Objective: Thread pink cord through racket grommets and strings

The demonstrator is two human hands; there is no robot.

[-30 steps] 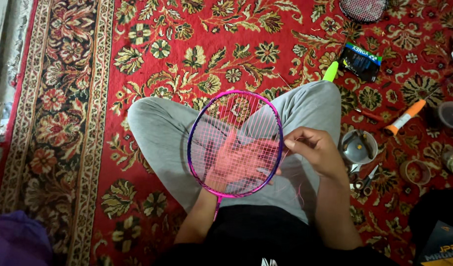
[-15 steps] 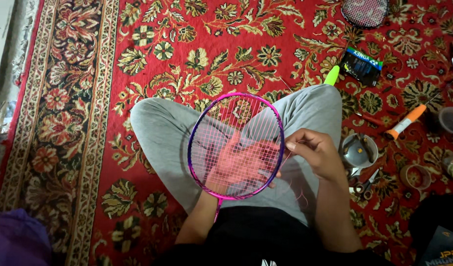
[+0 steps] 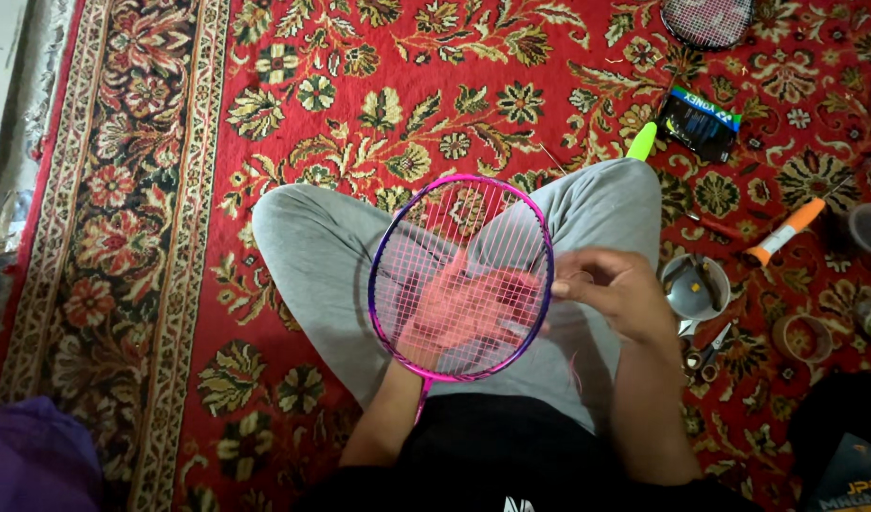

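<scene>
A badminton racket (image 3: 388, 246) with a pink and purple frame rests over my crossed legs in grey trousers. My left hand (image 3: 464, 308) lies under the racket's pink strings, palm up, fingers spread against the string bed near the right side of the frame. At the frame's right edge my right hand (image 3: 620, 289) has its fingers pinched together on a thin pink string. A loose end of that string (image 3: 576, 372) hangs down by my right wrist.
I sit on a red floral carpet (image 3: 360, 95). To my right lie a small metal bowl (image 3: 693, 286), scissors (image 3: 708, 347), a roll of tape (image 3: 803, 338), an orange-and-white tool (image 3: 784, 232), a dark string packet (image 3: 698, 118) and a second racket (image 3: 706, 21). Purple cloth (image 3: 33, 460) lies at the bottom left.
My right hand has shifted slightly along the frame's right edge while pulling the string. The racket and my left hand stay almost where they were.
</scene>
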